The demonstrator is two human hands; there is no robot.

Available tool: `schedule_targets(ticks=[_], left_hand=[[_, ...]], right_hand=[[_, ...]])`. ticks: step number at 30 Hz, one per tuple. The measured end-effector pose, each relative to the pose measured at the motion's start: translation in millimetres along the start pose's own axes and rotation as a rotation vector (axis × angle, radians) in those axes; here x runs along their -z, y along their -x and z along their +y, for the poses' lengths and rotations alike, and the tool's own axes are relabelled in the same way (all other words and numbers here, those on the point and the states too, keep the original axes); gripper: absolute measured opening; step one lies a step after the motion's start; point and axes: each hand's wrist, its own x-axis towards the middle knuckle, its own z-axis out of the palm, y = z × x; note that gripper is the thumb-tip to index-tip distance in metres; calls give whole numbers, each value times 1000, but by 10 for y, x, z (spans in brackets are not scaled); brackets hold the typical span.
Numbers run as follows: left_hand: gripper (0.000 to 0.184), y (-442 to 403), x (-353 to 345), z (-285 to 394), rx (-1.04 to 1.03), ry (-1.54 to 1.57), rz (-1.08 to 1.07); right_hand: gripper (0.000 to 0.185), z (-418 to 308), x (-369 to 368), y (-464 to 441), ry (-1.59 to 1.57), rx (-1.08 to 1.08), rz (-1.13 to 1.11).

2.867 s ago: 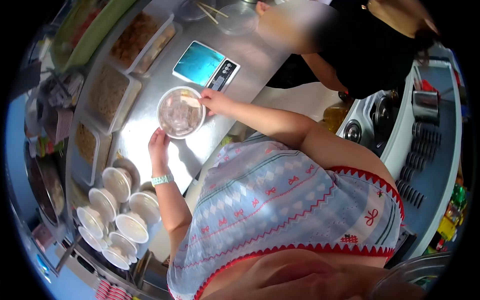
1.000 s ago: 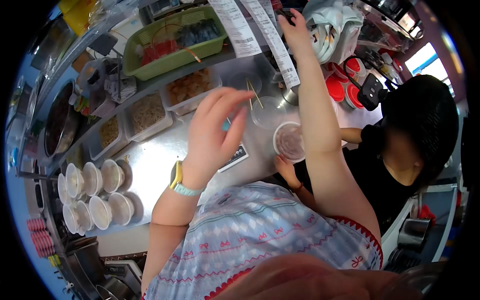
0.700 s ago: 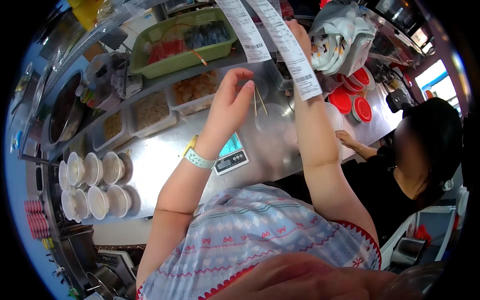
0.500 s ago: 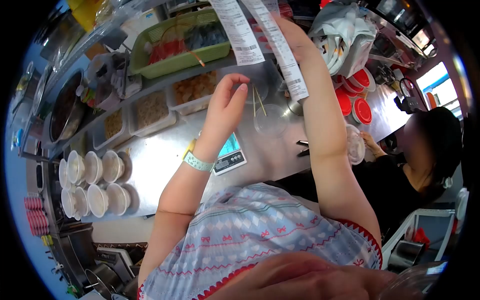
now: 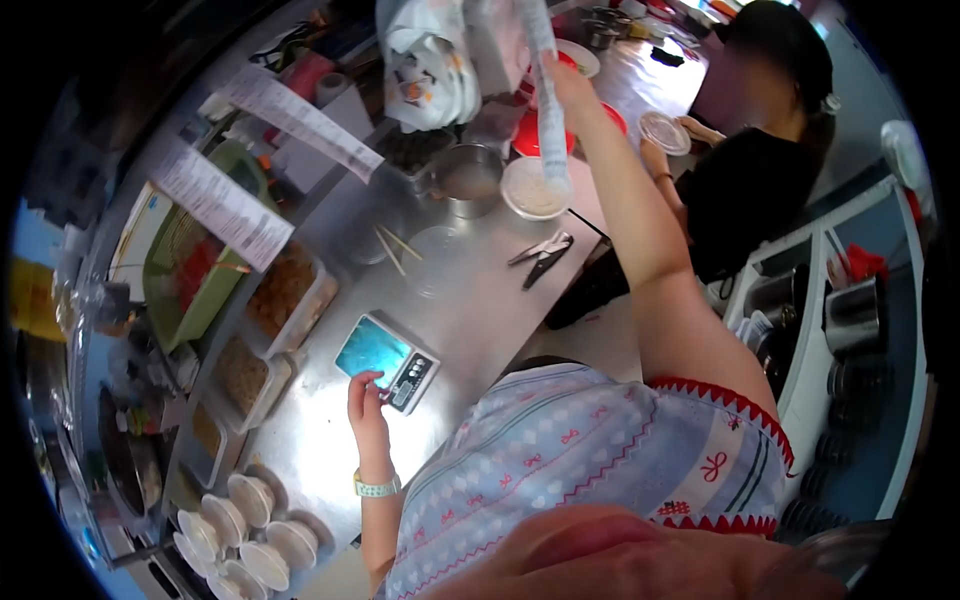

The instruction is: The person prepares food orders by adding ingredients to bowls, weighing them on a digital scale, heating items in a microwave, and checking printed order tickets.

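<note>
My left hand [image 5: 369, 415] is at the near left edge of a digital scale [image 5: 408, 385] with a shiny blue-green top. Its fingers are loosely bent and apart, with nothing seen in them; whether they touch the scale I cannot tell. My right arm reaches far forward. At its end, my right hand [image 5: 576, 98] has its fingers on a long printed receipt [image 5: 549, 130], which dangles and curls at its lower end. Below that end is a white bowl [image 5: 533, 190] with pale contents. Black-handled scissors [image 5: 543, 262] lie on the steel counter [image 5: 480, 290].
Two more receipts [image 5: 300, 125] hang at the left. Food tubs [image 5: 290, 300], a green basket [image 5: 180, 260] and stacked white bowls [image 5: 250, 500] line the left side. A metal pot [image 5: 468, 180] stands beyond the scissors. A co-worker [image 5: 745, 190] holds a lidded container [image 5: 664, 132] at right.
My view has turned to the right. My left hand has come down beside the scale. A receipt now hangs at my right hand, away from the other two.
</note>
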Motion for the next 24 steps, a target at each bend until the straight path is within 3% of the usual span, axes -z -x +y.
schedule_targets(ticks=[4, 8, 12, 14, 15, 17, 24], left_hand=[[17, 193, -125, -269, 218, 23, 51], [17, 113, -489, -244, 237, 82, 112], [18, -140, -926, -312, 210, 76, 318], [18, -197, -1029, -512, 233, 5, 424], [18, -121, -1035, -554, 211, -91, 442], [17, -236, -1327, -520, 179, -169, 469], [13, -437, -1515, -316, 452, -96, 450]], right_hand=[[29, -384, 708, -635, 52, 157, 209], [26, -578, 1369, -1593, 42, 154, 227], [31, -705, 2012, -2985, 135, 271, 238], [33, -898, 2202, -3428, 434, 230, 353], [33, -730, 2299, -3750, 339, 360, 327], [33, -662, 2603, -4272, 358, 305, 344], [36, -455, 3045, -5216, 424, 290, 324]])
